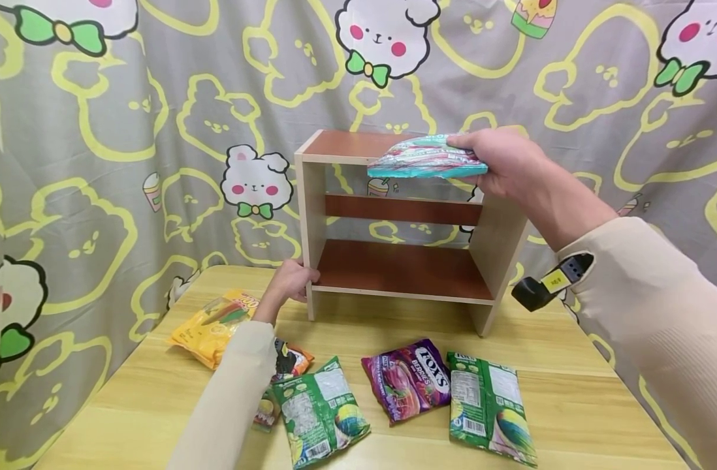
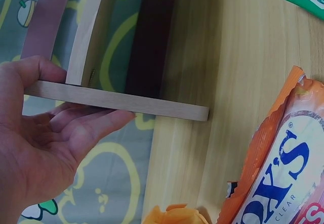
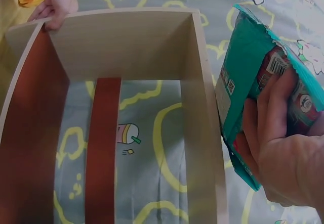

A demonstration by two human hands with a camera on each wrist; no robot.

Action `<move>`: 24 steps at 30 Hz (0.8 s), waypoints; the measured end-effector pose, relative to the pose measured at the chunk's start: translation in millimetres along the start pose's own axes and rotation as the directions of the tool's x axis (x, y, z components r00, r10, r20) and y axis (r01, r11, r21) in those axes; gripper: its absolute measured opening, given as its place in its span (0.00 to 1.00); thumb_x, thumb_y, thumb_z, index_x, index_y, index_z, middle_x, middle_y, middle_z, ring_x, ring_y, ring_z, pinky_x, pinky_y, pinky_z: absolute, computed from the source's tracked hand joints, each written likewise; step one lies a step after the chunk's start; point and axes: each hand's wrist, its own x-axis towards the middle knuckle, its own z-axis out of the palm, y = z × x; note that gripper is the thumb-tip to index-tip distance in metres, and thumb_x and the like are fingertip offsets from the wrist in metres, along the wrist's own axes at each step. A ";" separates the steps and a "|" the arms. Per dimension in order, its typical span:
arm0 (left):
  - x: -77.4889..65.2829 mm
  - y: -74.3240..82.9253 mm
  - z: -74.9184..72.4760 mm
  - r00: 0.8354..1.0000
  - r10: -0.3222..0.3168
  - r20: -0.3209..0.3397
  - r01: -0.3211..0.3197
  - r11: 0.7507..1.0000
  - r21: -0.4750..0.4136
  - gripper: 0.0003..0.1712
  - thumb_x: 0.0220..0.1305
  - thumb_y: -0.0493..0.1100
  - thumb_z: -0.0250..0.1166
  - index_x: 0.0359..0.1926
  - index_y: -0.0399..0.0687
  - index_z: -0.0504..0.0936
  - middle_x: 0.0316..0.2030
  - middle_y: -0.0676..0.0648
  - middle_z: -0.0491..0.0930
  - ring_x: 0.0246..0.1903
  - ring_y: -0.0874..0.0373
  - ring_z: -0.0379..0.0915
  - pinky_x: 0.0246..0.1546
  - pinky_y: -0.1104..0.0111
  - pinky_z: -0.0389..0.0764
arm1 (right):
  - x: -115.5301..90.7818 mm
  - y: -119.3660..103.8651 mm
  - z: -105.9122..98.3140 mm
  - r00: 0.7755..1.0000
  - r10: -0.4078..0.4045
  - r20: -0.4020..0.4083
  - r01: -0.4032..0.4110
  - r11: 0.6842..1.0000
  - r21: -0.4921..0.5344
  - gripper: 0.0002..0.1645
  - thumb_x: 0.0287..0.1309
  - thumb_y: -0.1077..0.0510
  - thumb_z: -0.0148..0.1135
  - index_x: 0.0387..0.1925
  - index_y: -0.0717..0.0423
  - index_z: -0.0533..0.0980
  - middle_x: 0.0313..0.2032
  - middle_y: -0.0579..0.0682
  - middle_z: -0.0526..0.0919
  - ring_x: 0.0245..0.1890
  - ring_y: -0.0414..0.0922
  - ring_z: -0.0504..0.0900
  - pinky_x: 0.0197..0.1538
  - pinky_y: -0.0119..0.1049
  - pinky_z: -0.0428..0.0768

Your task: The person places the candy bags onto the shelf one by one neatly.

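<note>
My right hand [image 1: 508, 156] grips a teal candy bag [image 1: 423, 156] at its right end, in front of and over the top board of a small wooden shelf. In the right wrist view several fingers spread across the bag's printed underside. At lower left, my left hand [image 1: 289, 281] holds the shelf's left side panel [image 1: 313, 222]. The left wrist view has the thumb on the panel's inner face and the fingers along its outer face. The shelf [image 1: 402, 267] stands upright on the table, with a red-brown lower board and a crossbar behind.
On the wooden table [image 1: 588, 391], before the shelf, lie a purple candy bag [image 1: 407, 380] and two green bags [image 1: 320, 412], [image 1: 491, 410]. A yellow bag [image 1: 208, 329] and an orange bag [image 2: 283, 153] lie near the left arm. A patterned curtain [image 1: 176, 163] hangs behind.
</note>
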 end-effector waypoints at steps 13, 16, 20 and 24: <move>-0.2 0.1 -0.1 1.000 0.001 0.008 -0.001 1.000 -0.008 0.18 0.56 0.42 0.60 0.47 0.38 0.77 0.40 0.35 0.79 0.36 0.39 0.81 0.31 0.55 0.84 | 8.2 10.5 -7.7 0.998 0.034 0.046 -0.035 0.999 0.011 0.34 0.63 0.49 0.56 0.66 0.53 0.56 0.38 0.51 0.81 0.34 0.44 0.86 0.41 0.36 0.83; -0.8 0.5 -0.3 1.000 0.001 0.007 -0.001 1.000 -0.007 0.19 0.56 0.42 0.60 0.48 0.38 0.77 0.41 0.35 0.79 0.38 0.38 0.80 0.31 0.55 0.84 | 6.8 11.8 -8.8 0.996 0.031 0.084 -0.039 0.995 0.094 0.35 0.59 0.50 0.61 0.65 0.53 0.60 0.42 0.52 0.81 0.38 0.45 0.85 0.46 0.38 0.81; -1.2 1.3 0.3 1.000 -0.003 0.002 0.003 1.000 -0.009 0.18 0.56 0.42 0.60 0.47 0.39 0.77 0.41 0.35 0.79 0.37 0.39 0.81 0.31 0.54 0.84 | 4.4 12.5 -10.5 0.988 -0.003 0.153 -0.034 0.970 0.241 0.33 0.55 0.54 0.65 0.62 0.54 0.66 0.48 0.53 0.80 0.47 0.45 0.81 0.54 0.40 0.76; -1.2 1.3 0.4 1.000 -0.002 0.001 0.002 1.000 -0.004 0.17 0.56 0.42 0.60 0.46 0.38 0.77 0.40 0.35 0.79 0.35 0.41 0.81 0.31 0.54 0.84 | 2.6 12.4 -11.6 0.980 -0.043 0.194 -0.031 0.932 0.362 0.32 0.52 0.60 0.67 0.60 0.56 0.68 0.56 0.54 0.75 0.56 0.47 0.76 0.59 0.42 0.72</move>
